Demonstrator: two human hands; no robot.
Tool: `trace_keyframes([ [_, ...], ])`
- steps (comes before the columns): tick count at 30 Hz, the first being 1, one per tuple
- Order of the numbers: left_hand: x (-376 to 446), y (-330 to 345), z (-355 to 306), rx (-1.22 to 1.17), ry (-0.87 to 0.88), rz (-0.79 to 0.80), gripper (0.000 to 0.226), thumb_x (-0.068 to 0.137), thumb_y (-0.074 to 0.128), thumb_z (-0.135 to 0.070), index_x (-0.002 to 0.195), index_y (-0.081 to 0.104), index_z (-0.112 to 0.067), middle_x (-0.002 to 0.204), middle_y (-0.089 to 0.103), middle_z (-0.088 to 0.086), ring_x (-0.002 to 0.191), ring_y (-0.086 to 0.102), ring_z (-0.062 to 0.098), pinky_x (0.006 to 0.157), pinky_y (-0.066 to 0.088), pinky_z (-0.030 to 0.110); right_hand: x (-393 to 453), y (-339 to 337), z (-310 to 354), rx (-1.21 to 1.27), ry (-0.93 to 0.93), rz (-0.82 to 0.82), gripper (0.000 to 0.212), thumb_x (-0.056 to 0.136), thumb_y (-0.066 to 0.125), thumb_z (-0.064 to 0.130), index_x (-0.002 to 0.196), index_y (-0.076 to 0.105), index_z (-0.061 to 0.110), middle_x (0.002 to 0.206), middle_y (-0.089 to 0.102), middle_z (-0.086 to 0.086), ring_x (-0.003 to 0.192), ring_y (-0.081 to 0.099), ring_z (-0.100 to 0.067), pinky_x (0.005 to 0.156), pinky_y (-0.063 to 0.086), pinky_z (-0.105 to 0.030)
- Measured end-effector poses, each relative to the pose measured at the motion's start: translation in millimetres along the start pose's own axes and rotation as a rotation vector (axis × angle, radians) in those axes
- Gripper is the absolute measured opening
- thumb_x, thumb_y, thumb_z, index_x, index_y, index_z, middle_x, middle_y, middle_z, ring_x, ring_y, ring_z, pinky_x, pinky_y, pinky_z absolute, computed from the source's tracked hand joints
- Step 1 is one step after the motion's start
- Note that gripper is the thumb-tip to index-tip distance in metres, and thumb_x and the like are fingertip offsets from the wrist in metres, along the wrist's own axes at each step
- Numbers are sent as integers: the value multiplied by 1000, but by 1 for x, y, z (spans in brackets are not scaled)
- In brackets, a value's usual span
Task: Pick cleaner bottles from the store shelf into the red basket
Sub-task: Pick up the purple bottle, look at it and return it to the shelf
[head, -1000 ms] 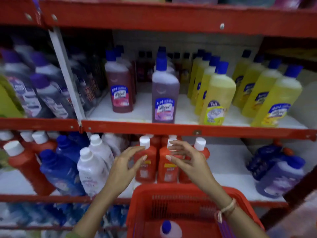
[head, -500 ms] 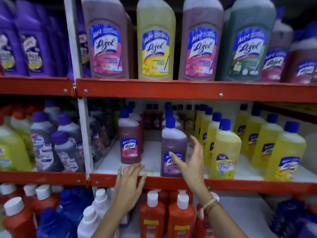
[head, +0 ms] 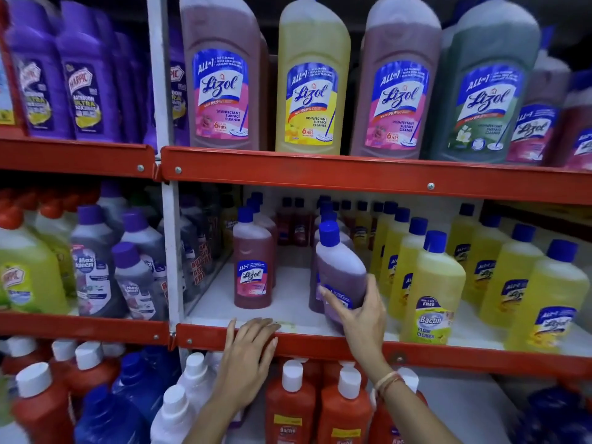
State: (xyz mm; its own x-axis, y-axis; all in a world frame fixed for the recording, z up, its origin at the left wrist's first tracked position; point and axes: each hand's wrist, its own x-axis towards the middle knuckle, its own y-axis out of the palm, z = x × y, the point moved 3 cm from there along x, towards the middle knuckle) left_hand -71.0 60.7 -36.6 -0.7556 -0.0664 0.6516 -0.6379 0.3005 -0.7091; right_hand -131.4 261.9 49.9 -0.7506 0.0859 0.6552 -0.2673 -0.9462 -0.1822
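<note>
- The right hand (head: 358, 310) has its fingers (head: 331, 296) wrapped around the purple Lizol bottle (head: 341, 270) in the middle of the frame.
- The left hand (head: 248, 354) lies flat and loose on the red shelf edge (head: 320, 344), holding nothing.
- Half a second ago the right hand was only reaching; now the bottle tips over, lifting off the middle shelf.
- The red basket is out of sight, so the bottle must go down to it next.

Blue-capped purple cleaner bottle (head: 339, 270), tilted left on the white middle shelf (head: 288, 302).
</note>
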Motion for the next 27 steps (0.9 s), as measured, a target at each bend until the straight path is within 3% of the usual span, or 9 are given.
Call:
trace_keyframes([
  [2,0,1,0,17,10,-3,35,95,31,-40,123,52,-33,124,57,-13,122,43,6,116,-2,36,-3,-10,16,-104,-132,-126,47,68,80,47,91,51,18,83,56,0,76,53,-20,60,50,-38],
  [8,-2,3,-3,37,7,-39,36,94,33,-43,119,55,-29,119,61,-9,117,50,11,115,6,42,-28,-44,53,-424,-293,-357,50,75,76,44,103,55,8,86,59,-10,75,56,-27,57,45,-31],
  [13,-2,4,-5,60,-11,-26,41,93,31,-46,120,55,-27,118,61,-7,116,50,13,115,7,45,-46,-61,71,-437,-293,-349,52,73,76,47,104,55,12,87,59,-6,68,58,-21,52,35,-16],
  [16,-3,4,-4,76,-14,-10,42,93,29,-48,120,54,-27,118,61,-8,117,49,12,115,6,44,-40,-69,76,-120,-207,-188,53,66,76,53,98,54,18,87,59,0,75,57,-17,56,39,-8],
  [20,-3,3,-3,86,-16,2,43,92,29,-49,121,54,-28,119,60,-9,118,49,12,115,4,43,-27,-70,73,496,63,144,61,50,91,43,102,63,26,93,75,-1,88,72,-23,67,60,-30],
  [23,-3,2,-4,88,-4,-4,44,90,31,-49,120,54,-27,118,61,-7,117,50,13,114,4,42,-21,-66,67,747,168,389,64,34,95,42,91,70,30,87,78,0,83,74,-21,63,59,-27],
  [25,-3,2,-4,93,-2,4,45,89,32,-50,121,54,-26,119,60,-7,117,50,14,115,4,44,-21,-60,62,873,241,534,81,28,97,42,100,66,22,89,76,-5,84,72,-26,70,60,-36],
  [27,-4,3,-4,98,5,16,47,88,33,-52,122,52,-26,120,60,-6,118,49,15,115,5,46,-23,-52,56,960,320,677,110,31,98,36,121,48,-3,105,64,-27,97,61,-41,88,51,-57],
])
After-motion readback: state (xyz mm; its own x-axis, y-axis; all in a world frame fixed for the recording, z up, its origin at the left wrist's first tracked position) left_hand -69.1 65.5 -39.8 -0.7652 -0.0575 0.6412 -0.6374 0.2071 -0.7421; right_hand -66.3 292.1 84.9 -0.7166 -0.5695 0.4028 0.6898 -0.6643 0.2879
